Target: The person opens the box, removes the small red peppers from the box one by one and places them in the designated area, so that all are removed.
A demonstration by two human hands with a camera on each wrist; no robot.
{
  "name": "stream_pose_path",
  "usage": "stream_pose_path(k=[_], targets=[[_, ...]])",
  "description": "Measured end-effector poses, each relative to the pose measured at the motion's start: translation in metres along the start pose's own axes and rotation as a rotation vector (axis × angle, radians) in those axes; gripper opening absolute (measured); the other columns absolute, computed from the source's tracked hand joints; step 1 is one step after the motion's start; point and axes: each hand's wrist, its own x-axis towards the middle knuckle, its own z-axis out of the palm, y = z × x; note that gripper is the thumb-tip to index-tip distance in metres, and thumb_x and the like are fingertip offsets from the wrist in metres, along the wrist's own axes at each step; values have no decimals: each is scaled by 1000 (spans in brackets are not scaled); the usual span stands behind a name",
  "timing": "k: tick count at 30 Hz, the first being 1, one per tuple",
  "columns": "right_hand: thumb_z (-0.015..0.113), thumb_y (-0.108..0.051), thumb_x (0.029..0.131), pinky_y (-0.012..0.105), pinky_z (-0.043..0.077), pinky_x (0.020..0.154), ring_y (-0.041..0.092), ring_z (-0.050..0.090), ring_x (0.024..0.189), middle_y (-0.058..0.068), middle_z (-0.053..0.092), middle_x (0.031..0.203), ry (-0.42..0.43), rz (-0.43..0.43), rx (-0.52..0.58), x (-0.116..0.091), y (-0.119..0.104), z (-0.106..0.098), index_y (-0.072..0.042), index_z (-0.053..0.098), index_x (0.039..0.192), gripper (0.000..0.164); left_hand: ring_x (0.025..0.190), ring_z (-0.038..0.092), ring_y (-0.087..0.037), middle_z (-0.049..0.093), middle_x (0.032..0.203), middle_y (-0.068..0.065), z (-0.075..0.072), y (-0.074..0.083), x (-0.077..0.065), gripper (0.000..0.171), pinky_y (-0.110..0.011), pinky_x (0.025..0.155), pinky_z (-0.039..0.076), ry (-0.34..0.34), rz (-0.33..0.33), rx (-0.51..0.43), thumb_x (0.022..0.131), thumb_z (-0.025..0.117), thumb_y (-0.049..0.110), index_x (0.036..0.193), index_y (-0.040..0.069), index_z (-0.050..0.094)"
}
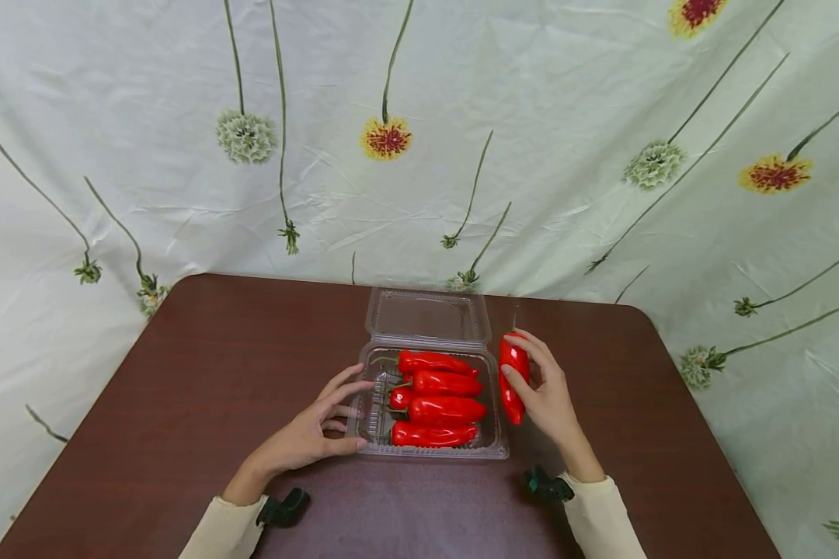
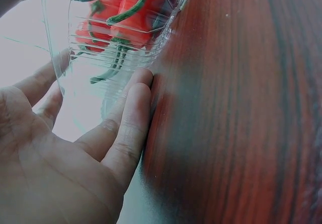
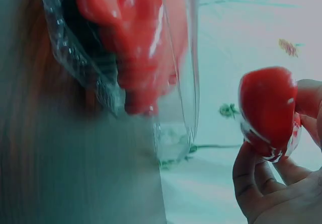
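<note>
Left grip (image 2: 70,158) — spread wide, touching clear container (image 1: 433,452) | right grip (image 1: 551,396) — pinching single pepper (image 1: 513,357) beside it | red peppers (image 1: 446,407) inside

White glints on glossy red peppers (image 1: 447,408)

Clear container (image 2: 128,60) partly beyond left wrist view's top

On my screens, the red pepper (image 3: 269,110) in the right hand (image 1: 548,396) looked smooth and glossy. Beside that grip I saw a container (image 1: 433,453) of clear, shiny, ribbed plastic; below it, a smooth, wood-grained table (image 1: 252,373) with a soft sheen; beyond it, creased, faintly shiny cloth (image 1: 168,155); behind it, a matt fabric sleeve (image 1: 608,516).
</note>
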Motion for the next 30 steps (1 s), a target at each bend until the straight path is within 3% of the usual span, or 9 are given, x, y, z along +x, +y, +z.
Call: stream_pose_path(k=[5, 9, 14, 19, 30], targets=[[68, 5, 90, 16, 50, 84, 21, 57, 103, 26, 49, 144, 18, 46, -20, 3, 10, -5, 4, 60, 131, 41, 121, 56, -37, 5, 167, -3, 1, 0, 0, 75, -33, 91, 49, -4, -4, 0, 89, 76, 18, 154, 12, 38], [68, 5, 90, 17, 50, 81, 28, 58, 102, 27, 48, 144, 15, 59, -51, 8, 28, -7, 4, 59, 132, 43, 122, 55, -37, 5, 167, -3, 1, -1, 1, 75, -33, 92, 49, -7, -6, -2, 89, 76, 17, 154, 12, 37], [70, 1, 91, 20, 50, 80, 32, 58, 104, 21, 48, 147, -17, 82, -96, 14, 58, -13, -5, 60, 135, 46, 121, 56, -37, 4, 167, -3, 0, -2, 1, 75, -33, 91, 49, -7, -2, 3, 90, 76, 18, 154, 12, 37], [70, -1, 91, 24, 51, 82, 33, 57, 107, 18, 47, 148, -31, 114, -118, 18, 69, -21, -10, 59, 137, 48, 121, 56, -36, 5, 167, -2, -1, -2, 1, 76, -32, 91, 49, -6, -2, 5, 89, 76, 19, 154, 13, 37], [68, 2, 90, 51, 50, 91, 40, 56, 113, 23, 45, 150, -74, 201, -198, 16, 87, -22, -7, 57, 139, 51, 122, 56, -36, 5, 167, -3, -1, -3, 1, 75, -32, 91, 49, -9, 0, 3, 90, 75, 17, 154, 12, 37]])
